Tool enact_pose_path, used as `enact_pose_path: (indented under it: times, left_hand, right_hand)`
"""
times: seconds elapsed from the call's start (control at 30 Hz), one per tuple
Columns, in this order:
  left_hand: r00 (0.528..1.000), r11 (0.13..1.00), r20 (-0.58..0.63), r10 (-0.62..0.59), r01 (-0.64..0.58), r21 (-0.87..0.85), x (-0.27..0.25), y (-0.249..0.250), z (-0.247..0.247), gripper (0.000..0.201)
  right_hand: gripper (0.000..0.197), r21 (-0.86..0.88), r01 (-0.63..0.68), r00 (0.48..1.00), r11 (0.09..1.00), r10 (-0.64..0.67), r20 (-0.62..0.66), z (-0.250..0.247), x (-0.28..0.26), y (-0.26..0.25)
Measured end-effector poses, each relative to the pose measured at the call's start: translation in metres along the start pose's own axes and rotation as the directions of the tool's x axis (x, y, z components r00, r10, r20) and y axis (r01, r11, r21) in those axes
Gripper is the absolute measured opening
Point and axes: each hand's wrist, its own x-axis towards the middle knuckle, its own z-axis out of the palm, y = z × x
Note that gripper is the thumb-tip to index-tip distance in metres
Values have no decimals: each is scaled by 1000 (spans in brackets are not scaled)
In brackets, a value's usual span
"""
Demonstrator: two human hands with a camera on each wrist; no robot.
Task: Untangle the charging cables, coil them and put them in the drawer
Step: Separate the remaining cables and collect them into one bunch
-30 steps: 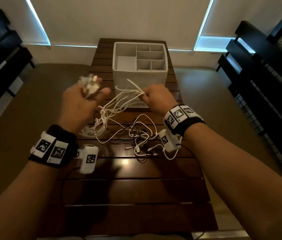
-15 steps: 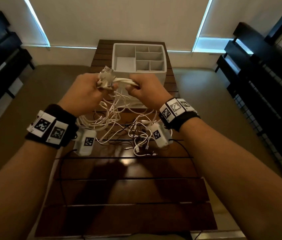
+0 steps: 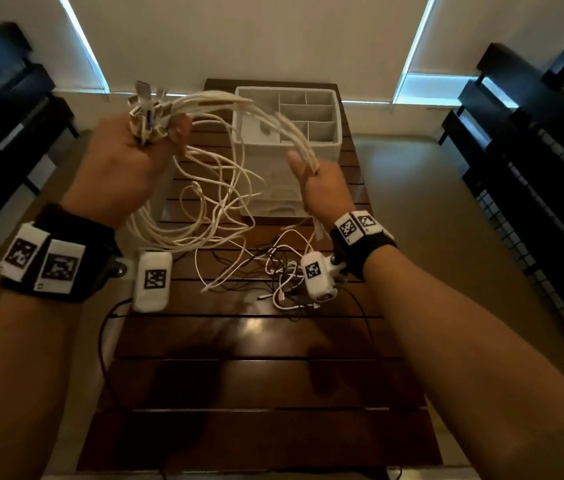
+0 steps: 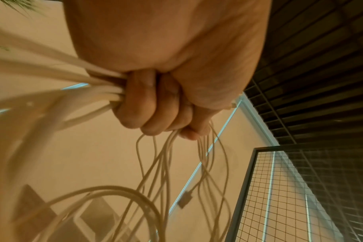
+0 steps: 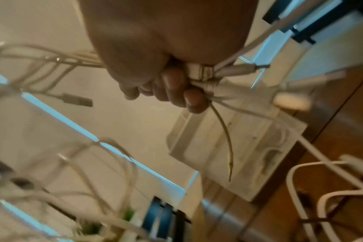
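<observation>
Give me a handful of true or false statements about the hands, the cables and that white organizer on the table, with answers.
1. The left hand grips a bunch of white cables by their plug ends. True.
2. The right hand is open and holds nothing. False: it grips the same cables.
3. The white organizer sits on the wooden table. True.
4. Every cable is lifted off the table. False: a small tangle lies there.
</observation>
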Motion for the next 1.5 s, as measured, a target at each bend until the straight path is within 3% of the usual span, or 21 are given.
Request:
enact_pose_path:
  times: [0.07, 0.2, 0.3, 0.47, 0.63, 0.77, 0.87, 0.93, 1.0, 1.07, 1.17, 1.23, 1.33, 1.5]
  left_hand:
    - [997, 998, -40, -66, 66, -9, -2, -4, 5, 36]
    - [992, 979, -71, -100, 86, -183, -6, -4, 5, 37]
    - [988, 940, -109, -111, 68, -334, -4, -1, 1, 36]
    - [967, 915, -178, -180, 99, -391, 3, 3, -1, 39]
    - [956, 888, -202, -212, 102, -449, 7, 2, -10, 40]
    - [975, 943, -133, -180, 133, -304, 4, -6, -5, 44]
    - [984, 972, -75, -162, 146, -186, -2, -13, 7, 43]
    - [983, 973, -44, -179, 171, -153, -5, -15, 16, 41]
    - [985, 979, -3, -174, 173, -105, -6, -15, 24, 38]
    - [986, 984, 57, -157, 161, -73, -6, -11, 32, 30]
    - [984, 988, 145, -107, 121, -95, -9, -6, 38, 27]
    - [979, 979, 172, -111, 137, -151, -13, -6, 38, 12]
    - [973, 970, 180, -142, 173, -170, -22, -5, 42, 24]
    - [954, 924, 238, -183, 250, -290, -28, 3, 51, 16]
  right_hand:
    - [45, 74, 24, 1000, 997, -23, -15, -1, 2, -6]
    - [42, -237, 3, 983, 971, 40, 179, -6, -10, 24]
    - [49, -353, -34, 988, 935, 84, 128, -7, -7, 49]
    - [38, -559, -61, 951, 827, 218, 218, -2, 0, 76]
    - [41, -657, -155, 948, 738, 299, 112, -7, -7, 95]
    - [32, -511, -214, 959, 833, 278, 50, -7, 2, 82]
    - [29, -361, -132, 991, 923, 133, -23, -9, 8, 41]
    - [24, -150, 43, 998, 988, -49, -38, -11, -1, -3]
    - [37, 5, 266, 962, 964, -266, 53, -8, -15, -48]
    - [51, -1, 407, 891, 913, -397, 223, 2, -24, -80]
    - [47, -118, 517, 803, 848, -433, 409, 17, -28, -97]
    - [38, -117, 514, 799, 850, -425, 426, 15, -27, -94]
    - [29, -187, 529, 788, 828, -399, 468, 8, -28, -88]
    - [20, -292, 573, 790, 766, -421, 446, -6, -30, -83]
